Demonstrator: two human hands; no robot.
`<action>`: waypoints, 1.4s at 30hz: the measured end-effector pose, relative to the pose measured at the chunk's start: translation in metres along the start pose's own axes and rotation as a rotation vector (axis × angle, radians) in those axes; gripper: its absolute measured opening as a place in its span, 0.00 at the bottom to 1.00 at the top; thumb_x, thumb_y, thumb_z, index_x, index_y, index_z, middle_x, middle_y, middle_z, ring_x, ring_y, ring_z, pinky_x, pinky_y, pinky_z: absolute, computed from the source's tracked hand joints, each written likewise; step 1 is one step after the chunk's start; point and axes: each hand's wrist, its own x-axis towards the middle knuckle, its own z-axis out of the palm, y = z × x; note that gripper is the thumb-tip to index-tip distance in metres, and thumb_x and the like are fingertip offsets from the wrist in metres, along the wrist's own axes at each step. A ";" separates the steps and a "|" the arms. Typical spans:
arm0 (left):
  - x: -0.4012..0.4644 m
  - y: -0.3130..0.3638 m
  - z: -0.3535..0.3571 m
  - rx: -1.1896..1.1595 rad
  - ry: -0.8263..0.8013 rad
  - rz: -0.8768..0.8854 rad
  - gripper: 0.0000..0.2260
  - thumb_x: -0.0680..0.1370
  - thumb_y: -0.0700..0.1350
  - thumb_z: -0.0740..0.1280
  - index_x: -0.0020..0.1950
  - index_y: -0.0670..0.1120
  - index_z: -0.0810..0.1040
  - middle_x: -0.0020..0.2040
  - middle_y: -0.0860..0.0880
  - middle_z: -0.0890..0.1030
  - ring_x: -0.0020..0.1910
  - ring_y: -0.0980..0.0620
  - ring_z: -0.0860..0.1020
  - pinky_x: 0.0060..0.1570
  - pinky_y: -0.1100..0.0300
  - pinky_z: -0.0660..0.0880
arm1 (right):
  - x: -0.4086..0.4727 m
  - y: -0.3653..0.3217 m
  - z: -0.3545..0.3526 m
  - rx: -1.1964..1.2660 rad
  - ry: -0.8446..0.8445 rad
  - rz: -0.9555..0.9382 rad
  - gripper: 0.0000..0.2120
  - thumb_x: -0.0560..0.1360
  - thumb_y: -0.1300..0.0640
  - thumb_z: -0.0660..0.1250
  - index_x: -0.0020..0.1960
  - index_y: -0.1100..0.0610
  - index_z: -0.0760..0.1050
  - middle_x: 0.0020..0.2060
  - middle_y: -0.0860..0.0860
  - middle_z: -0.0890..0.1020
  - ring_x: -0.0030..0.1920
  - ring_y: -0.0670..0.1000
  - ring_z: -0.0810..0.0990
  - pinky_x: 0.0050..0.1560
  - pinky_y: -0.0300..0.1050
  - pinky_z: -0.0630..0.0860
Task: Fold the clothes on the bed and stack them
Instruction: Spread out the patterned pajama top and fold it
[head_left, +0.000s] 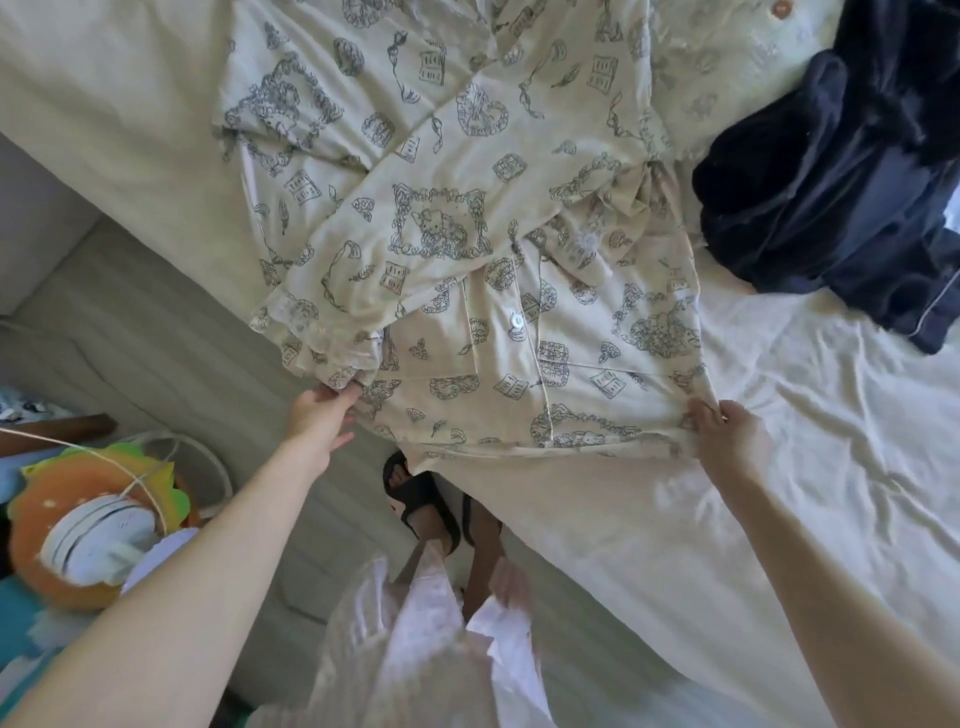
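A person's left hand (318, 415) and right hand (722, 427) each pinched a hem corner of the printed pyjama shirt (467, 218) spread across the bed (779, 493), near a navy garment (831, 197). Folding well likely required an even grip, keeping the hem taut and level.

A home bedroom: a sheeted bed (779, 519) strewn with clothes (841, 182).
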 end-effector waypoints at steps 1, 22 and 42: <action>0.003 0.001 0.002 -0.019 0.008 -0.001 0.08 0.76 0.42 0.69 0.52 0.42 0.75 0.45 0.47 0.78 0.39 0.52 0.77 0.41 0.57 0.77 | 0.003 0.000 0.000 0.004 0.016 -0.001 0.18 0.78 0.53 0.62 0.33 0.61 0.68 0.26 0.54 0.70 0.34 0.58 0.70 0.28 0.41 0.60; 0.006 -0.030 0.010 0.105 0.052 -0.007 0.06 0.74 0.39 0.70 0.41 0.39 0.76 0.35 0.45 0.79 0.32 0.51 0.78 0.29 0.62 0.75 | 0.021 0.011 -0.016 -0.054 0.134 0.076 0.14 0.78 0.50 0.60 0.38 0.58 0.74 0.37 0.60 0.76 0.41 0.59 0.73 0.39 0.45 0.63; -0.026 -0.029 -0.033 -1.157 -0.171 -0.353 0.06 0.78 0.35 0.63 0.54 0.39 0.74 0.50 0.40 0.77 0.45 0.51 0.76 0.42 0.62 0.76 | -0.116 -0.100 0.074 0.017 -0.227 -0.230 0.11 0.78 0.57 0.60 0.43 0.62 0.77 0.43 0.56 0.80 0.46 0.58 0.77 0.43 0.46 0.70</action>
